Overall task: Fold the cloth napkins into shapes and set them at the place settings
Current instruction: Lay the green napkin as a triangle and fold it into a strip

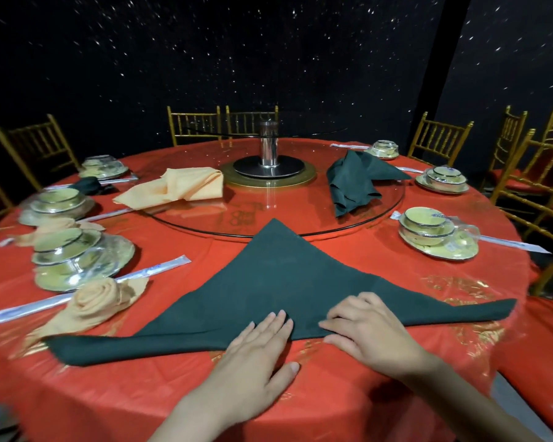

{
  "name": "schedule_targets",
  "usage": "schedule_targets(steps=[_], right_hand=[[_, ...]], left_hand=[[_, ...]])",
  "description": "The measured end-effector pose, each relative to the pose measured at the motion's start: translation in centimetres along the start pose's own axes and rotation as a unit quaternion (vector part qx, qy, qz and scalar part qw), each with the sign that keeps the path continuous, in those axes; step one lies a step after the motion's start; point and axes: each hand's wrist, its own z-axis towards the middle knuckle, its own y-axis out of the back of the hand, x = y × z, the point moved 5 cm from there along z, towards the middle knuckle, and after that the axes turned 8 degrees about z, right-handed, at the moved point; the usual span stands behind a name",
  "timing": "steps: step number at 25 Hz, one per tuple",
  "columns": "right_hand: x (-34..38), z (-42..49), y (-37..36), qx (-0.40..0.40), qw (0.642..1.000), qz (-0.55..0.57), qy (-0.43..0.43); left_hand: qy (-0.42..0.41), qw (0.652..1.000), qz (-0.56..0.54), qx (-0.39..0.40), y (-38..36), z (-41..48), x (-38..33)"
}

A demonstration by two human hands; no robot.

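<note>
A dark green napkin (278,282) lies flat on the red tablecloth as a wide triangle, its tip toward the table's middle. My left hand (256,355) rests flat on its near edge with straight fingers. My right hand (364,327) sits beside it, fingers bent over the same edge; whether it pinches the cloth I cannot tell. A peach napkin rolled into a rose (99,301) lies at the left place setting. Loose peach napkins (179,186) and loose green napkins (351,183) lie on the glass turntable (300,228).
Wrapped bowl-and-plate sets stand round the rim: three at the left (77,256), several at the right (434,234). Wrapped chopsticks (154,269) lie by them. A folded green napkin (88,185) sits far left. Gold chairs (441,138) ring the table.
</note>
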Motion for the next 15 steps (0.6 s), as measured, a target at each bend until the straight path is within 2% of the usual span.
schedule_targets(steps=[4,11,15], right_hand=[[-0.1,-0.1,0.1,-0.020,0.999,0.028,-0.009],[-0.2,-0.2,0.1,-0.026,0.997,0.056,-0.036],[-0.2,-0.1,0.2,-0.029,0.996,0.075,-0.045]], left_hand=[[-0.024,1.000,0.010,0.014,0.8,-3.2,4.5],[-0.002,0.997,0.066,0.041,1.3,-9.4,11.8],[0.022,0.998,0.064,0.004,1.3,-11.7,14.4]])
